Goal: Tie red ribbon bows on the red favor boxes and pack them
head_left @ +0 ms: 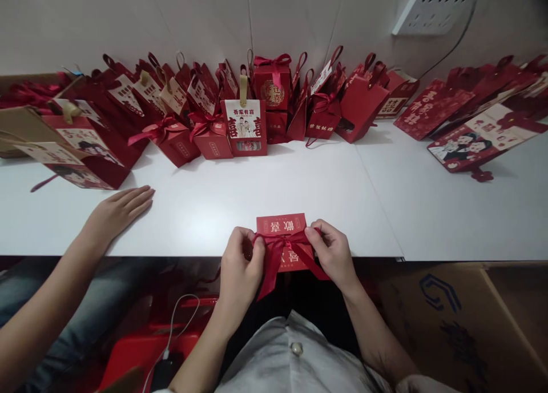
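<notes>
A small red gift box point(281, 224) with gold characters rests at the near edge of the white table point(299, 181). A dark red ribbon point(278, 256) crosses it in a bow, its tails hanging down over the edge. My left hand point(240, 267) pinches the left loop of the bow. On the right loop, my right hand point(331, 253) is closed in a pinch. Both hands are pressed against the box.
Another person's hand point(117, 210) lies flat on the table at the left. Several red gift bags and boxes point(246, 124) line the wall. Flat red boxes point(466, 141) lie at the right. A brown cardboard box point(462, 324) stands below right; a power strip point(436, 7) hangs on the wall.
</notes>
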Demonstrator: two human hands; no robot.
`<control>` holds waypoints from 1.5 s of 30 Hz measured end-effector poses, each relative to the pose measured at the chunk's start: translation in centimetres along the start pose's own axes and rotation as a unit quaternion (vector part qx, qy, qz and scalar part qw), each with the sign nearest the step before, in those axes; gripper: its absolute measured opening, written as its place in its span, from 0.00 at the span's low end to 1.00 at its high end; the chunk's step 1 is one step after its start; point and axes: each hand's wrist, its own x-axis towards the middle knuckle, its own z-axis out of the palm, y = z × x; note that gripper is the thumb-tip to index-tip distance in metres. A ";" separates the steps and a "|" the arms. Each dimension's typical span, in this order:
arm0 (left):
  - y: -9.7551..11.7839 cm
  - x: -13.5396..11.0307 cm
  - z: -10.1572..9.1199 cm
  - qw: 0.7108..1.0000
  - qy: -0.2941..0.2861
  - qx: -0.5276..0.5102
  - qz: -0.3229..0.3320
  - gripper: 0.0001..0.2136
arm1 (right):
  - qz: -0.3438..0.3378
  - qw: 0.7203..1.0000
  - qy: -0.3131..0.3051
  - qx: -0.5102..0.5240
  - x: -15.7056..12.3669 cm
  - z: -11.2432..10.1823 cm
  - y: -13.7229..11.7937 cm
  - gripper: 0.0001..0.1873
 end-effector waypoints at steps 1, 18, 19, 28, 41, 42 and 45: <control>0.1 -0.1 -0.1 1.000 -0.011 -0.023 -0.016 0.07 | -0.004 1.000 0.005 -0.002 0.0 0.1 0.0 0.19; 0.7 0.2 0.2 0.965 0.003 -0.259 -0.043 0.09 | 0.034 0.997 0.002 0.067 -0.2 -0.1 0.1 0.20; 0.5 0.2 0.4 0.958 0.000 -0.282 -0.046 0.09 | 0.040 0.996 -0.002 0.084 -0.1 -0.1 0.1 0.20; -0.5 0.5 1.6 0.940 0.042 -0.335 -0.057 0.14 | 0.128 0.962 -0.015 0.239 0.2 0.6 1.1 0.21; -0.6 0.7 -0.3 0.975 -0.074 -0.197 -0.070 0.11 | -0.093 0.973 -0.181 -0.105 -1.2 -2.9 2.3 0.69; -0.4 0.6 -0.2 0.977 -0.066 -0.193 -0.061 0.11 | -0.085 0.971 -0.190 -0.117 -1.2 -2.7 2.3 0.68; 0.2 0.2 0.1 0.983 -0.027 -0.184 -0.003 0.09 | -0.110 0.974 -0.158 -0.116 -1.1 -2.0 2.3 0.61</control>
